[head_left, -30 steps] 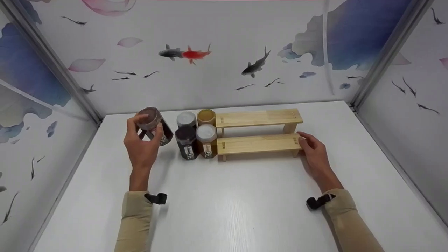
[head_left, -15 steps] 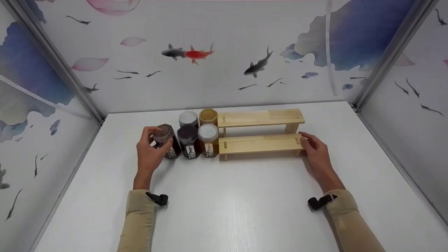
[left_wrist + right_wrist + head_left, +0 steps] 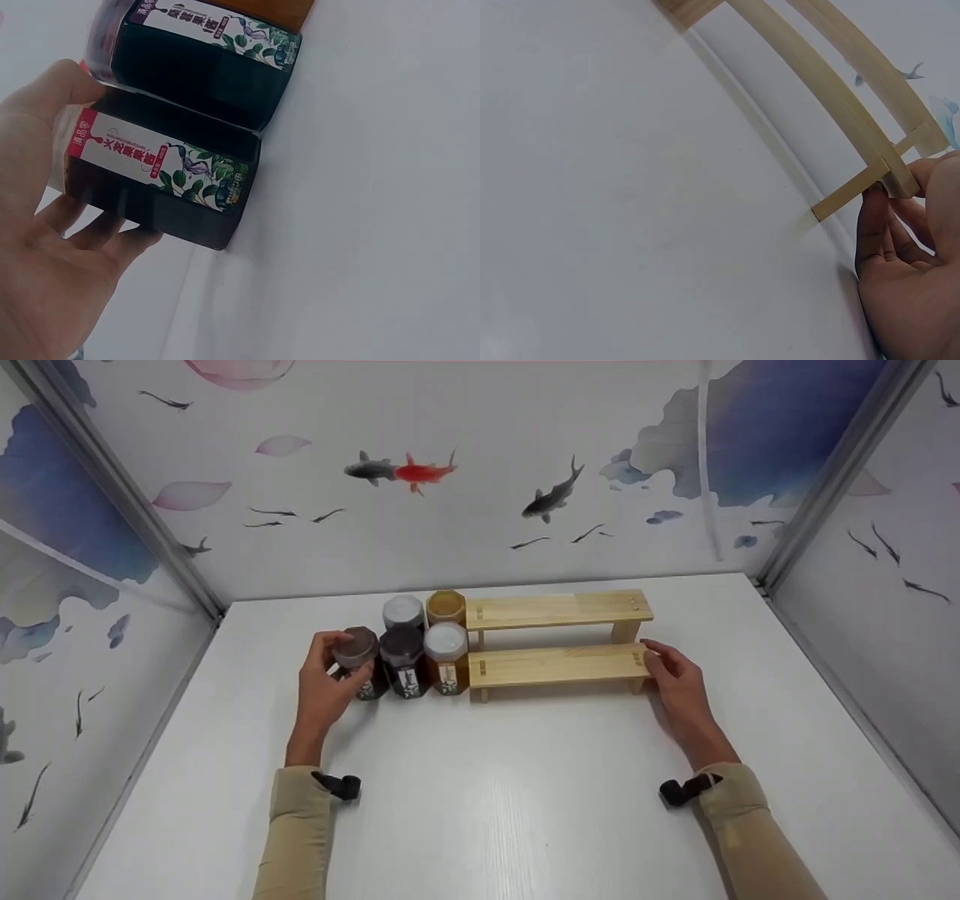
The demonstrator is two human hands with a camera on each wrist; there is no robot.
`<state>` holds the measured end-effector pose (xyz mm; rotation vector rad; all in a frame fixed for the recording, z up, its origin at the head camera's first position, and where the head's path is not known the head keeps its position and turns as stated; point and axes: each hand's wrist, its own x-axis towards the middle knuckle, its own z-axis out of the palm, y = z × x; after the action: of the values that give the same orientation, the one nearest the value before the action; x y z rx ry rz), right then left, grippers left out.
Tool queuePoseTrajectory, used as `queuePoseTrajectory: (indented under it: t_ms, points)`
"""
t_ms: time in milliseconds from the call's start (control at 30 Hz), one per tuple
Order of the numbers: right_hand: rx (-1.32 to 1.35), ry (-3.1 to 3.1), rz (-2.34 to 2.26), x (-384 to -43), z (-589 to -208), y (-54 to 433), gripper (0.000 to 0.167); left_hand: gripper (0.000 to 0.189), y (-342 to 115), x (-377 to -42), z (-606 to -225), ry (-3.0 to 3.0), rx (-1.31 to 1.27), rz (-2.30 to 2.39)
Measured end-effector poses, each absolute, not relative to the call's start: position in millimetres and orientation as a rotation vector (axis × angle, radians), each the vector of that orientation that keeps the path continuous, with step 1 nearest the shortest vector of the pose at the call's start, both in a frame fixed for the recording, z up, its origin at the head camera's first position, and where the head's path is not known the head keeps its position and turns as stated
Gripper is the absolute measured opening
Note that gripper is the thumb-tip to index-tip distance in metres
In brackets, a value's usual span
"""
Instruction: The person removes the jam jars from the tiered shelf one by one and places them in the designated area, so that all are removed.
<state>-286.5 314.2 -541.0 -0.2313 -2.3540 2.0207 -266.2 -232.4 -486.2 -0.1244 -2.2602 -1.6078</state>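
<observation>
With thumb and fingers, my left hand (image 3: 322, 686) grips a dark, faceted jar (image 3: 161, 161) near its lid. The label is white, red and green. The jar stands upright at the left end of the front row, side against a second dark jar (image 3: 406, 660). To that one's right comes an amber jar with a pale lid (image 3: 448, 656). At the right end of a two-step wooden rack (image 3: 559, 666), my right hand (image 3: 679, 682) pinches the lower board between thumb and fingers. In the right wrist view, its fingers reach under the board (image 3: 840, 105) by the leg.
Behind the front jars stand a pale-lidded jar (image 3: 403, 611) and a yellow-lidded jar (image 3: 446, 606). The rack's upper board (image 3: 559, 610) runs behind the lower one. A white table (image 3: 495, 795) carries everything, with printed panels (image 3: 480, 525) at the back and sides.
My left hand has brought the dark jar right and toward me, from tilted in the air to upright beside the second dark jar. The right hand keeps its place on the rack.
</observation>
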Motion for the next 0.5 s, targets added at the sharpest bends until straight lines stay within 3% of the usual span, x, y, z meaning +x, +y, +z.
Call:
queuePoseTrajectory:
  t_ms: [267, 500]
  points:
    - [-0.248, -2.387, 2.001, -281.6, -537.4, 313.2, 0.060, 0.051, -230.9, -263.9, -486.6, -2.263, -0.156, -1.664]
    - [-0.267, -2.381, 2.052, -282.5, -535.1, 312.0, 0.059, 0.052, -243.3, -278.3, -511.9, -2.259, -0.158, -1.679]
